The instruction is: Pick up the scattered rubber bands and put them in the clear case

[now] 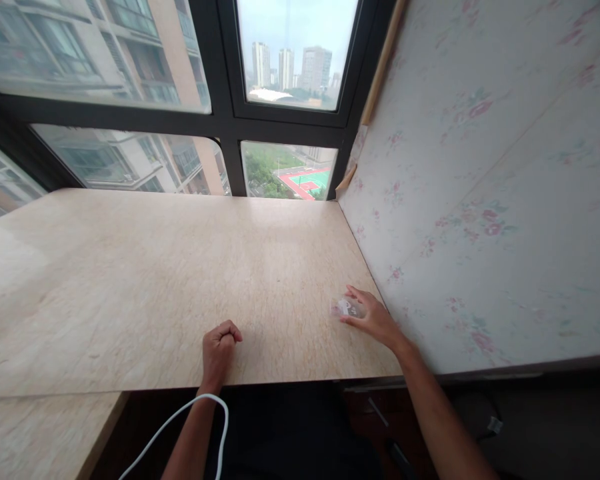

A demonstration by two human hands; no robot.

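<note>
My right hand (pixel 373 317) rests low over the stone sill near the wall, thumb and fingers curved around a small see-through container (pixel 349 307). White marks show on its front; the exact kind is hard to make out. The palm side is partly hidden behind it. Further left, my left hand (pixel 221 339) sits in a closed fist on the sill near its front edge. Nothing sticks out of that fist, and it is well apart from the container.
The beige marble-look sill (pixel 155 267) runs back to dark-framed windows (pixel 225 120). A flower-patterned wall (pixel 480 200) bounds the right side. A white cable (pixel 210 396) loops across my left forearm. Below the front edge, a dark cable with a plug (pixel 494 425) lies at the right.
</note>
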